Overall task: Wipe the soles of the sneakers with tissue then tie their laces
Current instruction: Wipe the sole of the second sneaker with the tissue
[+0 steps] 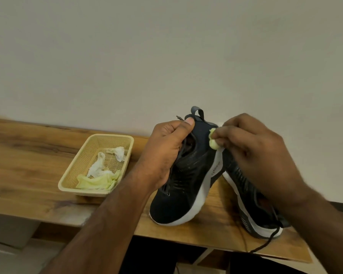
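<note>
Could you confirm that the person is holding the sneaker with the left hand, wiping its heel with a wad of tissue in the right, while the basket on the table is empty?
Not quite: the head view shows the basket holds crumpled tissues. The rest stands.

L hand (166, 153) I've got curled round the sneaker (188, 171) collar, thumb on top, forearm angled up from lower left; R hand (251, 153) pinches tissue wad (214, 141) at fingertips.

Single head-worn wide-angle view, facing forward and down, close over wooden table (28, 165), plain wall (166, 56) behind
</note>
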